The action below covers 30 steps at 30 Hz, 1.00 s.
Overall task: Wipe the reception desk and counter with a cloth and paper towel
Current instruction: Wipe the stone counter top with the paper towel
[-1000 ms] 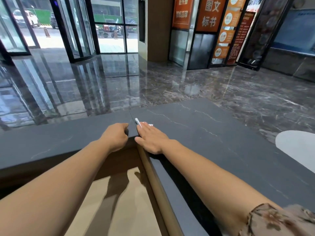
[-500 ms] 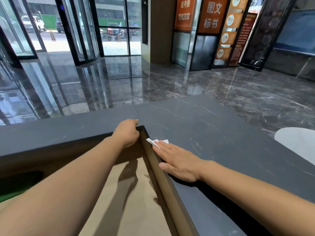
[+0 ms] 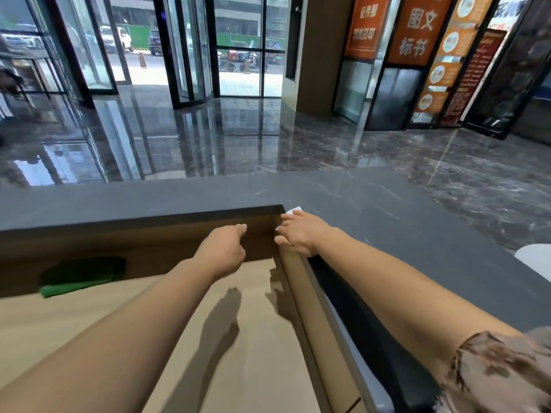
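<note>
The dark grey stone counter (image 3: 402,234) wraps in an L around the lower beige desk (image 3: 253,353). My right hand (image 3: 301,234) lies at the counter's inner corner and presses a small white paper towel (image 3: 295,208) to the stone. Only a tip of the towel shows beyond the fingers, and the thumb hangs over the inner edge. My left hand (image 3: 226,248) hovers in front of the counter's brown inner wall, fingers loosely curled with one pointing forward, and it holds nothing. A green cloth (image 3: 80,281) lies on the desk under the counter overhang at the left.
A white rounded object (image 3: 536,260) sits at the counter's right edge. Beyond the counter lie a glossy marble lobby floor (image 3: 238,138), glass doors and orange signs.
My right hand slid the paper towel away from me along the counter's inner edge, back to the corner. My left hand came off the counter corner and now hangs lower, over the desk.
</note>
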Each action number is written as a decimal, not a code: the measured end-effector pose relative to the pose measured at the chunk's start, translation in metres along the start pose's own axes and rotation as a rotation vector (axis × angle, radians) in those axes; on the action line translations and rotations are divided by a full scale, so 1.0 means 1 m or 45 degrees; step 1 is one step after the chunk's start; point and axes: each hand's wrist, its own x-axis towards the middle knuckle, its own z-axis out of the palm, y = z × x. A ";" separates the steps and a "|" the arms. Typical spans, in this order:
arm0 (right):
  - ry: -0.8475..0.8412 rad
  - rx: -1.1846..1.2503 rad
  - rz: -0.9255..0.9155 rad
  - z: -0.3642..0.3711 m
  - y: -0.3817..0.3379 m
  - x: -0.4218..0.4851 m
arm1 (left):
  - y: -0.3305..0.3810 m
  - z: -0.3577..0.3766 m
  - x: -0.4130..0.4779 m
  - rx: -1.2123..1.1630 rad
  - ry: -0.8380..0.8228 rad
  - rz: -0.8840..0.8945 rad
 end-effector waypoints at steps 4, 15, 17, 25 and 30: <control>0.003 -0.011 -0.124 0.007 -0.004 -0.023 | -0.007 -0.001 -0.021 -0.008 -0.051 -0.016; 0.049 0.315 -0.123 0.002 -0.045 -0.144 | 0.030 0.010 -0.064 -0.019 -0.131 0.066; 0.063 0.344 -0.116 0.003 -0.054 -0.164 | 0.035 0.014 -0.072 -0.006 -0.152 0.062; 0.044 0.362 -0.109 0.016 -0.074 -0.234 | 0.057 0.027 -0.107 0.026 -0.211 0.055; 0.084 0.434 -0.160 0.028 -0.075 -0.248 | 0.064 0.025 -0.111 0.044 -0.179 0.044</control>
